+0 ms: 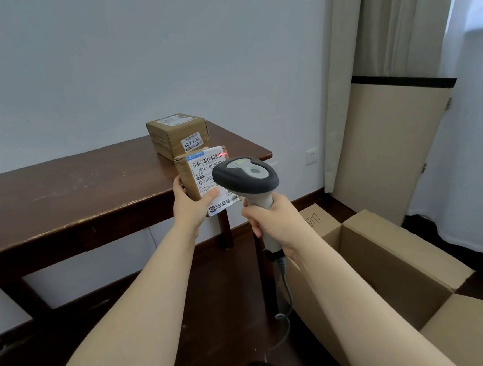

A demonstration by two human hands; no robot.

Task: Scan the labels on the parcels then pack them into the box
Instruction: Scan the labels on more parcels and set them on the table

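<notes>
The dark wooden bench (60, 198) runs along the wall, and the open cardboard box (388, 272) stands on the floor to its right, close to the person's right arm. One taped parcel (176, 133) sits at the bench's far right end, with labels on its top and front faces. A smaller parcel (185, 176) is held off the bench just in front of it, tilted so that its white label (207, 171) faces the camera. The left grip (188, 208) is curled round this parcel's lower left edge, thumb lying on the lower part of the label. The right grip (273, 221) is closed fully round the handle of the barcode scanner (245, 176), whose head sits in front of the label and hides part of it. A red light spot (225, 154) falls at the right end of the top barcode, so the step in hand looks like the scan itself. To do it well, swing the beam left until it crosses the bars whole, hold the parcel steady and square to the scanner, and keep the thumb clear of the codes.
</notes>
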